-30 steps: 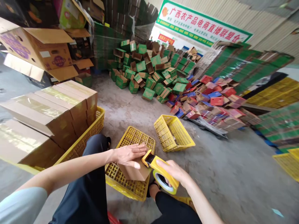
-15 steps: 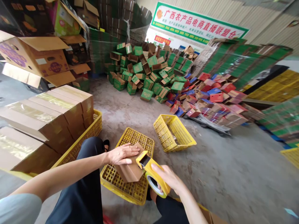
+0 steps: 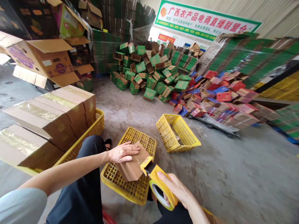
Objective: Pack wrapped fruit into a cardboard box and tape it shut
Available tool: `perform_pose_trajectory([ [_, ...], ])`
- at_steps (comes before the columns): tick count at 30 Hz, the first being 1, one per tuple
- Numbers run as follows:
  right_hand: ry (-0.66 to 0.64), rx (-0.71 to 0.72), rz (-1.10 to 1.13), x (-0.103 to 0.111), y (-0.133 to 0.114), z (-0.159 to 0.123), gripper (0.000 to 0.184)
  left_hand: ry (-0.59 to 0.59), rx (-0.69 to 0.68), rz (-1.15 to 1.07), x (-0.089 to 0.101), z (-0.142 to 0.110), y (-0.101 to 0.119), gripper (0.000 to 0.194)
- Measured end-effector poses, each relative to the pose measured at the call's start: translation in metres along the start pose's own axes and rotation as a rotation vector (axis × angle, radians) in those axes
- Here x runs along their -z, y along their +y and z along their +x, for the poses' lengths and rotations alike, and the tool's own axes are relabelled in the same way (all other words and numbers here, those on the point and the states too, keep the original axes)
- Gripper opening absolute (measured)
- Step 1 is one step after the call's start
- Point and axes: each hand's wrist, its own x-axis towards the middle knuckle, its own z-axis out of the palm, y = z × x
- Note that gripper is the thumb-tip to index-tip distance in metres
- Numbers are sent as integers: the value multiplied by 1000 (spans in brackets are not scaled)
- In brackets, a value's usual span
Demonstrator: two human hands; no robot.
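Flat and nearly fully open, the left hand (image 3: 123, 152) presses on the cardboard box (image 3: 133, 163), which lies beneath its palm atop the upturned yellow crate (image 3: 127, 186); at the box's right edge, the right hand (image 3: 174, 188) grips a yellow tape dispenser (image 3: 161, 183).

The small box (image 3: 130, 169) at lower centre is matt brown cardboard, smooth-faced. The tape dispenser (image 3: 164, 184) beside it looks like smooth yellow plastic with a slight sheen; its tape roll (image 3: 155, 193) is glossy. The grid-patterned crate (image 3: 145, 139) beneath the box and the open crate (image 3: 189, 134) right of centre are yellow plastic with perforated surfaces. At left, matt cardboard cartons (image 3: 78, 109) carry shiny, clear-yellowish tape strips (image 3: 37, 111). The trousers (image 3: 80, 180) are dark matt cloth, the sleeve (image 3: 23, 203) pale cloth. Glossy plastic film (image 3: 209, 58) shows at upper right, above a dull, stained floor (image 3: 221, 171).
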Motion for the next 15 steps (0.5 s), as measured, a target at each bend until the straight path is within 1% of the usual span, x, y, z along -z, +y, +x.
perform_pose_trajectory([
  [5,24,7,17,-5,10,0,66,8,4,-29,1,1,4,57],
  [9,35,-4,25,-2,14,4,64,-7,1,-38,4,2,8,58],
  [12,50,-31,45,1,12,3,62,-12,-3,-34,4,4,8,59],
  [15,57,-47,69,2,3,-4,60,-1,-7,-15,2,3,7,58],
])
